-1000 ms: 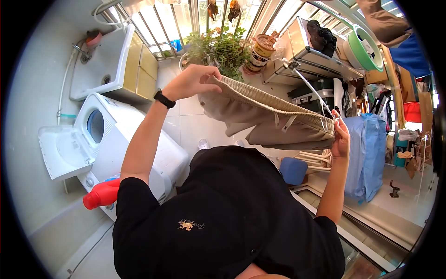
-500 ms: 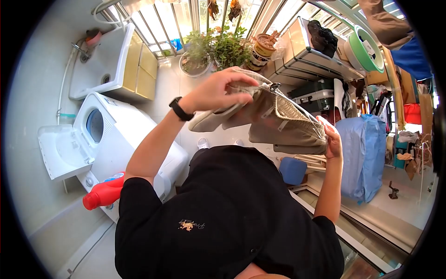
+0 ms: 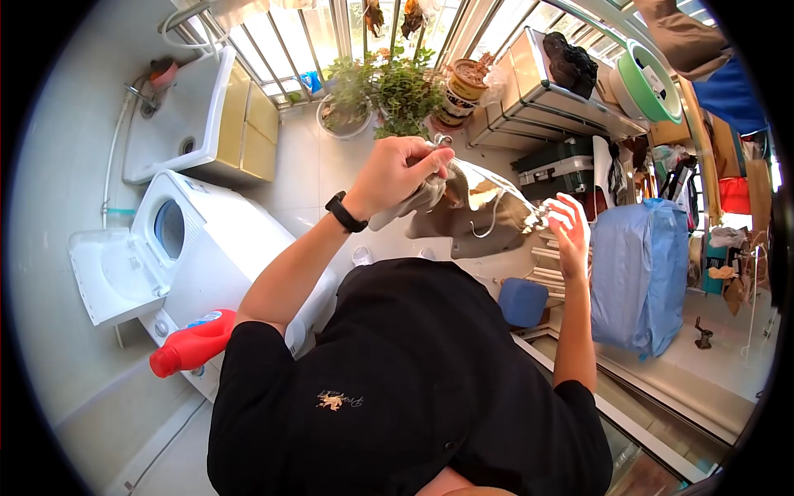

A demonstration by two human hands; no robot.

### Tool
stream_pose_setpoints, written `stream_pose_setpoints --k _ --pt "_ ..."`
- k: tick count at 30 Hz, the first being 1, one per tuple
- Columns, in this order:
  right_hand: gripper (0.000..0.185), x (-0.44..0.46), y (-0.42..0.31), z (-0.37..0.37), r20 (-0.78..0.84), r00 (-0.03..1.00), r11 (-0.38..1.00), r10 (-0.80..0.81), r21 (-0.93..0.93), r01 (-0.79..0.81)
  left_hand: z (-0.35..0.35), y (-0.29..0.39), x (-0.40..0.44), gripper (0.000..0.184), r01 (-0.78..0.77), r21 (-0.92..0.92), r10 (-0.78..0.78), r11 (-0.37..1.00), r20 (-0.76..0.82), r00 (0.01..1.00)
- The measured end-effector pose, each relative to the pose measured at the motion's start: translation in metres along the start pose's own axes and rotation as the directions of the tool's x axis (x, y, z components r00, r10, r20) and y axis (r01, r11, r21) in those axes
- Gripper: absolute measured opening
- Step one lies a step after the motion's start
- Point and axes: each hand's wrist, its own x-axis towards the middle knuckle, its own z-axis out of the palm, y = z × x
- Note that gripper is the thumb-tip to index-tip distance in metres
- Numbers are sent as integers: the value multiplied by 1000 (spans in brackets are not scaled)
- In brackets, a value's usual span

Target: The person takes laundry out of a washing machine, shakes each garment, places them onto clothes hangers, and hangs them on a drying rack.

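Beige trousers (image 3: 475,236) hang bunched in front of me, with strong sunlight on part of the cloth. My left hand (image 3: 405,174), a black band on its wrist, is closed on the gathered waist at their upper left. Just above its fingers a small metal hook (image 3: 442,140) shows. A thin pale line, perhaps a hanger's arm, slopes from there toward the right. At the other end my right hand (image 3: 571,236) has its fingers stretched out beside a bright, glinting end of the waist; whether the fingertips touch it is unclear. A thin cord (image 3: 490,221) dangles across the cloth.
At left stand a white washing machine (image 3: 223,231) with its lid open, a red bottle (image 3: 192,343) on it, and a sink (image 3: 178,124). Potted plants (image 3: 405,91) are ahead. A cabinet (image 3: 521,87), blue-covered bundle (image 3: 637,277) and blue container (image 3: 523,302) stand right.
My left hand has closed on the waist and lowered slightly. The right hand has released its grip and moved left, fingers extended. The trousers have bunched and turned, with the hook shifted left.
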Motion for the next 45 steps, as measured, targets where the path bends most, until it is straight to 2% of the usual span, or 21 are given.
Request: stream_pose_setpoints --k 1,3,5,7,10,13,17,19,23,25,28,31,32,34,36,39,45 --pt "35 4 4 3 -110 986 989 -121 -103 110 5 3 -3 33 -18 27 18 999 -1 1000" --pt "29 7 -31 31 -137 952 944 -274 -226 239 16 5 -5 30 -80 117 80 990 12 997" --pt "30 8 -63 71 27 948 939 -317 -133 318 28 2 -5 26 -181 237 173 954 53 983" --pt "37 12 -92 103 201 882 838 -427 -278 469 34 4 -6 18 -258 246 240 934 102 966" --pt "45 19 -74 118 342 883 894 -322 -196 402 31 11 -13 18 -314 221 291 923 131 948" --pt "44 20 -60 132 226 943 969 -246 55 240 19 13 -17 18 -307 256 277 917 147 949" --pt "44 21 -56 138 311 923 972 -227 135 193 7 8 -15 17 -314 256 268 914 200 942" --pt "39 20 -53 142 366 920 977 -143 199 73 -1 12 -15 17 -284 290 209 914 265 941" --pt "32 18 -45 147 400 916 973 -30 221 -64 -9 7 -15 18 -363 327 247 873 344 906" --pt "27 16 -41 149 320 946 974 -59 225 -15 -13 12 -17 24 -383 410 238 828 362 901" --pt "24 14 -36 147 209 970 986 -123 139 95 -22 31 -19 31 -199 422 72 884 299 952" --pt "19 11 -36 148 129 972 980 -195 -7 197 -22 13 -24 31 -194 510 120 838 175 977" --pt "17 11 -33 149 108 966 969 -233 -60 240 -24 10 -24 25 -258 518 184 816 190 964" --pt "15 10 -34 151 75 952 938 -297 -166 306 -25 7 -23 22 -274 485 213 830 179 961" --pt "13 8 -43 153 54 935 898 -349 -266 351 -25 3 -22 18 -290 478 234 829 175 956" --pt "14 8 -50 156 62 903 865 -425 -267 425 -24 1 -22 16 -308 480 247 822 187 951" --pt "13 12 -47 163 143 872 831 -468 -265 490 -27 6 -22 20 -315 448 237 836 223 946"
